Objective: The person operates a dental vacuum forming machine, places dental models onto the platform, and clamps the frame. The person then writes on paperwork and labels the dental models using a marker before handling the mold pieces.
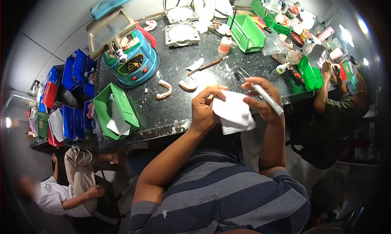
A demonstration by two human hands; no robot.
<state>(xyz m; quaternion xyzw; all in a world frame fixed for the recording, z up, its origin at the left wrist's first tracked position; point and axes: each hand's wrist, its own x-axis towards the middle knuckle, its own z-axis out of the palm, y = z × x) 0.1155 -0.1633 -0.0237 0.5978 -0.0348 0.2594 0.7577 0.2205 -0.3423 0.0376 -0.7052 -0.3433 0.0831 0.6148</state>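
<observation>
My left hand pinches the edge of a folded white paper in front of the bench edge. In my right hand a white pen-like marker lies between the fingers, slanting down to the right; its exact kind is hard to make out. The fingertips of that hand come close to the paper's right side, and whether they touch it I cannot tell. Beyond my left hand, a dental cast arch rests on the bench, with a second arch to its left. A brown-handled knife lies farther back.
On the black bench stand a teal machine, a green bin with papers, another green bin and a bottle of pinkish liquid. Blue bins are stacked left. One person sits left, another works right.
</observation>
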